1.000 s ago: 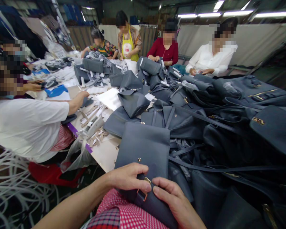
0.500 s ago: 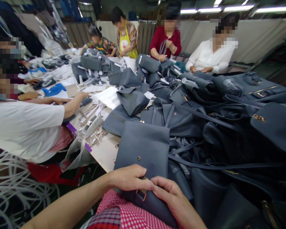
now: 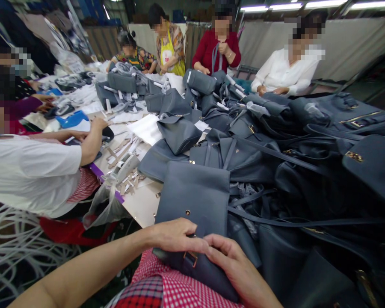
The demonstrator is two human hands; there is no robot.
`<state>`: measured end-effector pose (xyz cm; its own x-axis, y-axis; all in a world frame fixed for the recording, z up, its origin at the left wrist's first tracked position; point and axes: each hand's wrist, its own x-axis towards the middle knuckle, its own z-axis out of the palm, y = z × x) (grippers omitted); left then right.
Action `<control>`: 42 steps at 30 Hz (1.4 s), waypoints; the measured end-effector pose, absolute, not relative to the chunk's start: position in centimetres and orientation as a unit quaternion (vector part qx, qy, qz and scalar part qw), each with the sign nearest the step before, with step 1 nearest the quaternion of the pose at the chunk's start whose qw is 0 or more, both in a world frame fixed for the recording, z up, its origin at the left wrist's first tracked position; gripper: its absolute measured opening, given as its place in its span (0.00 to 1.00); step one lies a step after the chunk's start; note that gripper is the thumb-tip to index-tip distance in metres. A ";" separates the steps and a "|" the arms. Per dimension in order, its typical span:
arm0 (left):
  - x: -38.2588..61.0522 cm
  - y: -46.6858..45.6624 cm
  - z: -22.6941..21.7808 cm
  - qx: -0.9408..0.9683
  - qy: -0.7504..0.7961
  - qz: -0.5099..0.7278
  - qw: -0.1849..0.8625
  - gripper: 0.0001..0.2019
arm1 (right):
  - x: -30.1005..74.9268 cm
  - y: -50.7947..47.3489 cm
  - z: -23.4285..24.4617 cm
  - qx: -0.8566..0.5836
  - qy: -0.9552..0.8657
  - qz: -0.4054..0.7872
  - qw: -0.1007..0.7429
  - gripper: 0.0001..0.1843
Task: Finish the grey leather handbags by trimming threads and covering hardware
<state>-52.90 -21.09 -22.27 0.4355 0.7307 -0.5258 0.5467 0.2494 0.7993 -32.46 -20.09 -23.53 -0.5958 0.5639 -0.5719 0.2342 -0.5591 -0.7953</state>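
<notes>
A grey-blue bag [image 3: 194,194] lies across my lap and the table edge, its flap toward me. My left hand [image 3: 176,236] rests curled on the flap, fingers pinching at a small gold buckle [image 3: 191,258]. My right hand [image 3: 235,267] presses on the same flap from the right, its fingertips meeting the left hand's at the buckle. A small round snap [image 3: 188,212] shows on the bag's front panel. A red checked cloth [image 3: 167,288] covers my lap under the bag.
A large heap of the same grey-blue bags and straps [image 3: 276,162] covers the table to the right and ahead. Paper scraps [image 3: 125,158] and a clear plastic bag [image 3: 104,205] lie at the left. Several people work around the table, one in white [image 3: 28,171] close on my left.
My hands have closed tighter over the buckle, hiding most of it. The person in red at the far side has lifted a strap up. The person on my left has drawn an arm back.
</notes>
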 end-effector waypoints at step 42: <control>-54.8 -21.6 -24.4 0.640 0.402 0.138 0.640 0.24 | -32.5 -19.6 -24.4 -0.416 -0.523 0.740 0.074 0.17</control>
